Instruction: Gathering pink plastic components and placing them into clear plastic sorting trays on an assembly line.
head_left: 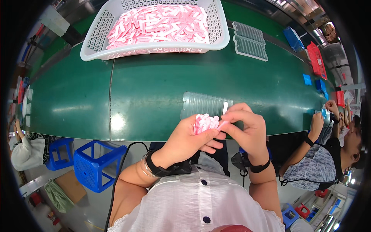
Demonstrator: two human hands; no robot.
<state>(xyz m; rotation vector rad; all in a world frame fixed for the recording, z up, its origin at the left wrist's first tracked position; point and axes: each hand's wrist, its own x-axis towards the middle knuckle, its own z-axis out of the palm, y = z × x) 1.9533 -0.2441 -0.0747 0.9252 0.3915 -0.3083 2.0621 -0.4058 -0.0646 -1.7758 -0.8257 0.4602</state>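
My left hand [187,135] is closed around a bundle of small pink-and-white plastic sticks [205,123], their rounded ends pointing up and away from me. With thumb and fingertips my right hand [247,125] pinches one pink stick [222,125] at the bundle's right side. Just beyond both hands, a clear slotted plastic tray [201,103] lies on the green table near its front edge. One white stick [225,108] stands out at the tray's right end, close to my right fingertips. The tray's near part is hidden behind my hands.
A white perforated basket [154,50] heaped with pink-and-white sticks [158,25] is at the back. Right of it lie clear slotted trays [250,40]. A co-worker [315,162] works at the right. Blue stools [96,164] stand at the lower left.
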